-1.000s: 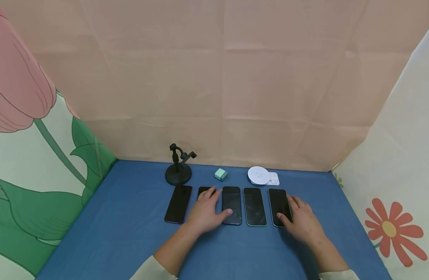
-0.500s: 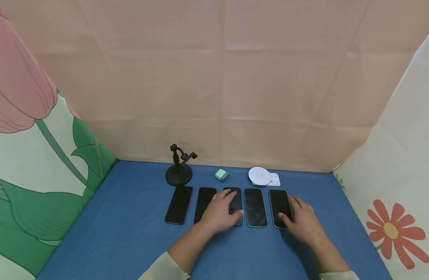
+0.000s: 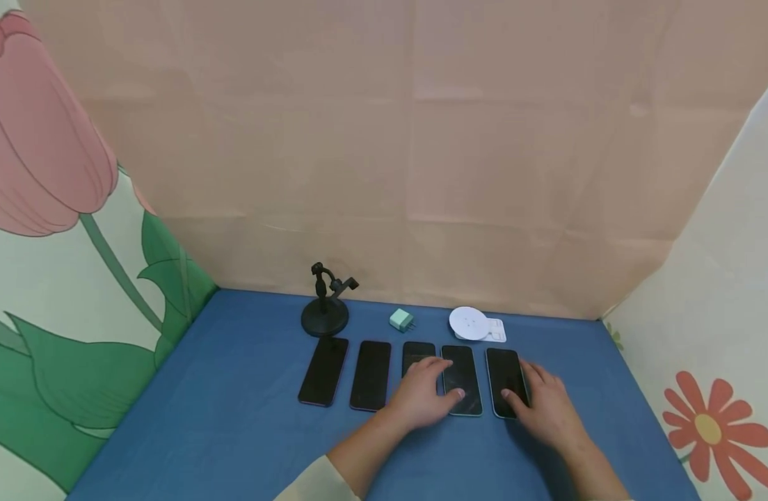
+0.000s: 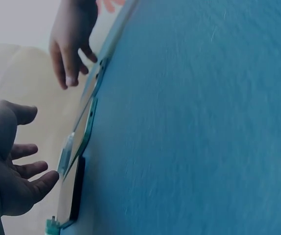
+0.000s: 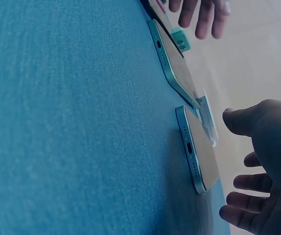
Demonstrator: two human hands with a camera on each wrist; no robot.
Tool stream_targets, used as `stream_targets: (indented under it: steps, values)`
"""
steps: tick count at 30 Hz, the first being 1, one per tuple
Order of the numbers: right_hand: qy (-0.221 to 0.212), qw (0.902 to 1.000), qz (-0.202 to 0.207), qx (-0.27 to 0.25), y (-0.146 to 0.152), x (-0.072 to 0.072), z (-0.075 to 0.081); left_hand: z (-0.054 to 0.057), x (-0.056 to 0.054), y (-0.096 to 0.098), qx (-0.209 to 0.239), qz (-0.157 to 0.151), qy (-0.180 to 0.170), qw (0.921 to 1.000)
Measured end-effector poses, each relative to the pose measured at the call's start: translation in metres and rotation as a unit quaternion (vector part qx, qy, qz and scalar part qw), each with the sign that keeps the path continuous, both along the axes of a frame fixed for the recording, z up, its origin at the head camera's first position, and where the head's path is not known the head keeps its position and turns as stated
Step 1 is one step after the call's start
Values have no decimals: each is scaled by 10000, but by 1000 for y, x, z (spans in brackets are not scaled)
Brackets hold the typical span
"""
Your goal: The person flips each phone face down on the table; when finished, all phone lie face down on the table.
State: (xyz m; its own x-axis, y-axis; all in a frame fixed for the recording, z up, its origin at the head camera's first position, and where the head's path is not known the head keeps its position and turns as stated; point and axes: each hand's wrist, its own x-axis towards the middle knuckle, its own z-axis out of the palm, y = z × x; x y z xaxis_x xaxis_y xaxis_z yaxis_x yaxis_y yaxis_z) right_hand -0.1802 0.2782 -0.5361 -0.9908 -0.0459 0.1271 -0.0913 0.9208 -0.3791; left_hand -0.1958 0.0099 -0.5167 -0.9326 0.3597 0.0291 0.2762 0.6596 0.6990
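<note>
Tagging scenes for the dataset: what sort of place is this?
Probably a staged tabletop booth rather than an everyday room: a blue work surface is enclosed by a creased beige backdrop and flower-patterned side panels, with five phones laid in a row.

Black-screened phones [image 3: 370, 376], blue cloth [image 3: 234, 431], mint plug [image 3: 401, 319], black stand [image 3: 324, 318], white disc [image 3: 468, 323], pink tulip print [image 3: 49, 139]

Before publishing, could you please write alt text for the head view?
Five phones lie in a row on blue cloth, a person's left hand over two, right hand at the rightmost phone; behind: black stand, green charger, white disc.
</note>
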Motion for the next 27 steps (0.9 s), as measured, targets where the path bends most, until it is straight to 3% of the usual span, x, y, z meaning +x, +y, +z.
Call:
stream_targets:
  steps: [6, 21, 27]
  values:
    - [-102, 9999, -30, -28, 1, 1, -2, -4, 5, 14, 142, -76, -161, 9997]
    - [-61, 9998, 141, -141, 2, -1, -4, -6, 5, 42, 166, -139, -296, 9993]
    - [-241, 9996, 67, -132, 1, -2, -5, -7, 6, 50, 435, -221, -585, 9971]
